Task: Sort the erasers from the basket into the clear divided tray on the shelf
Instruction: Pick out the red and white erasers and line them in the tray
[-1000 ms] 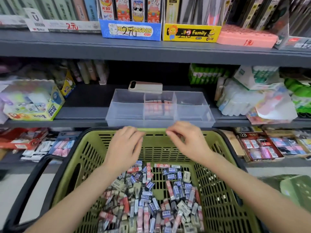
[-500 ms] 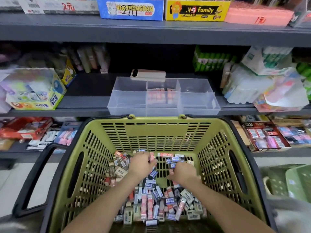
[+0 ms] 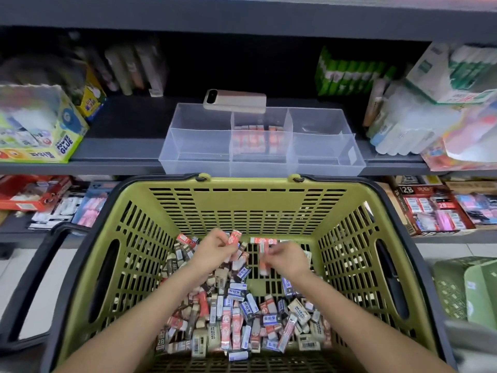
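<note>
Erasers (image 3: 236, 313) heap in the green basket (image 3: 161, 189). Left hand (image 3: 215, 250) pinches a red eraser (image 3: 233, 238). Right hand (image 3: 289, 258), motion-blurred, curls round a second red eraser (image 3: 263, 263). Clear divided tray (image 3: 193, 146) on the shelf has red ones in its middle compartment.

I see the clear tray (image 3: 322, 165) open from above, with free dark room between it and the upper shelf (image 3: 242, 25). A phone (image 3: 234, 101) lies on the tray's back rim. Red erasers (image 3: 258, 138) take its middle compartment. Left of the tray stands a glue box (image 3: 40, 130), well apart; to the right, white packs (image 3: 403, 130) are near. The rim of the basket (image 3: 247, 181) sits just in front of the tray.
</note>
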`<move>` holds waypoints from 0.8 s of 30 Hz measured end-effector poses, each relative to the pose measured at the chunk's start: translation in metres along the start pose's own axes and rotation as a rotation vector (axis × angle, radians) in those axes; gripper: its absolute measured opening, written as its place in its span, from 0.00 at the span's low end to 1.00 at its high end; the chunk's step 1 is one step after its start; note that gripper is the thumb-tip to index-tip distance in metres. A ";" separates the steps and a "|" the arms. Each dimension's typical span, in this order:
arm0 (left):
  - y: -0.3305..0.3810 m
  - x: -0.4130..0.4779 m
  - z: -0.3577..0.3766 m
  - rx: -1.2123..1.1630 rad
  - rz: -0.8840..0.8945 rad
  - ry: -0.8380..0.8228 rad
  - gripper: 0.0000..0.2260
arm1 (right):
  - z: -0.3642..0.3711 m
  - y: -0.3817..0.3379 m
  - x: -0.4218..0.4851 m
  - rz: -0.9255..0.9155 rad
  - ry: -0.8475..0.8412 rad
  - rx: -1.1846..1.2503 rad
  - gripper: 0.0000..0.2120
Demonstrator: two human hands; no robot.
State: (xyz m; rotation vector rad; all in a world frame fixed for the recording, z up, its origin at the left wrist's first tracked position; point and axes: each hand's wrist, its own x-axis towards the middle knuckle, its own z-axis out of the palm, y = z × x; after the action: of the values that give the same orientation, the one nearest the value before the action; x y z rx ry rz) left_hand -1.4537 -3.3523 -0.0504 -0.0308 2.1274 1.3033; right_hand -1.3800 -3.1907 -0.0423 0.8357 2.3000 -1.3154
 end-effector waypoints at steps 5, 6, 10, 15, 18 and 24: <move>0.009 -0.020 -0.009 -0.448 -0.142 -0.253 0.15 | 0.005 -0.043 -0.012 -0.069 -0.187 0.500 0.06; 0.010 -0.022 -0.010 -0.526 -0.169 -0.276 0.14 | 0.007 -0.046 -0.012 -0.080 -0.216 0.482 0.07; 0.011 -0.029 -0.015 -0.468 -0.177 -0.273 0.19 | 0.003 -0.041 0.001 -0.165 -0.414 0.523 0.09; 0.011 -0.031 -0.018 -0.467 -0.219 -0.205 0.18 | 0.000 -0.005 0.036 -0.315 0.132 -0.620 0.11; 0.014 -0.037 -0.032 -0.447 -0.218 -0.248 0.18 | 0.011 0.018 0.041 -0.340 0.146 -0.867 0.14; 0.005 -0.050 -0.049 -0.618 -0.346 -0.082 0.24 | 0.019 0.007 0.028 -0.232 0.164 -0.587 0.08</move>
State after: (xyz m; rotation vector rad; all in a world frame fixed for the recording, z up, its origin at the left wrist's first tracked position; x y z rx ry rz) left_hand -1.4402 -3.4040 -0.0048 -0.5645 1.4926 1.6502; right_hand -1.3966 -3.1957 -0.0727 0.5000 2.7592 -0.5879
